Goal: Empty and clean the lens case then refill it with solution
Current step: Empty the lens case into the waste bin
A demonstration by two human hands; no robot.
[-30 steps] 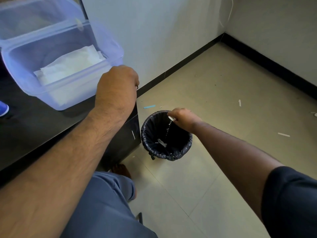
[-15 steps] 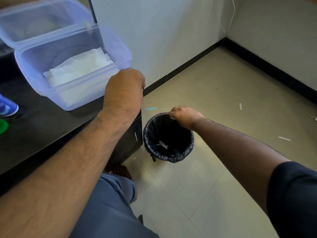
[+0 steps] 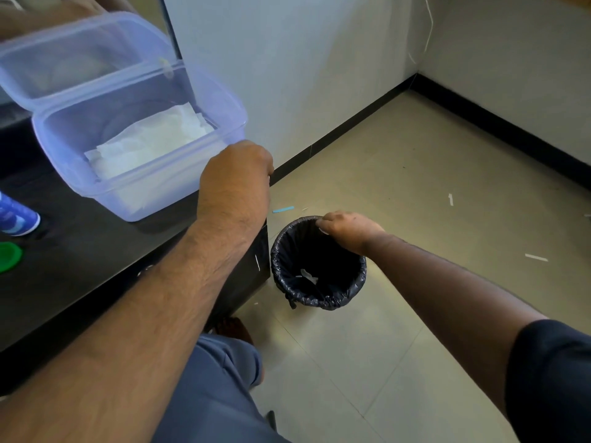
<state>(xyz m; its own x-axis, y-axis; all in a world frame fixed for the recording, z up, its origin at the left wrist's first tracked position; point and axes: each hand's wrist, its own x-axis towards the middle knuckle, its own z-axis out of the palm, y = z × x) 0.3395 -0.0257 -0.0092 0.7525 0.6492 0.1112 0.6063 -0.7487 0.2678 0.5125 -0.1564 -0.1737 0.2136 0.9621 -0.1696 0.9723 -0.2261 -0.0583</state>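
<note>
My right hand [image 3: 348,230] hangs over the black-lined waste bin [image 3: 335,298] on the floor and pinches a small white lens case [image 3: 323,231], of which only a sliver shows under the fingers. No liquid is seen falling from it. A white scrap lies at the bottom of the bin. My left hand [image 3: 235,174] sits on the corner of the dark table [image 3: 80,251], fingers curled down over its edge and out of sight. At the table's left edge are a blue solution bottle [image 3: 16,215] and a green cap [image 3: 8,255].
An open clear plastic box [image 3: 137,193] with white tissues [image 3: 150,145] stands on the table just behind my left hand. The bin stands right beside the table's corner. Paper scraps litter the tiled floor [image 3: 415,187]; walls close the corner beyond. My knee is below.
A second ago a thin stream ran from the lens case into the bin; it has stopped. My right hand stays over the rim, my left on the table corner.
</note>
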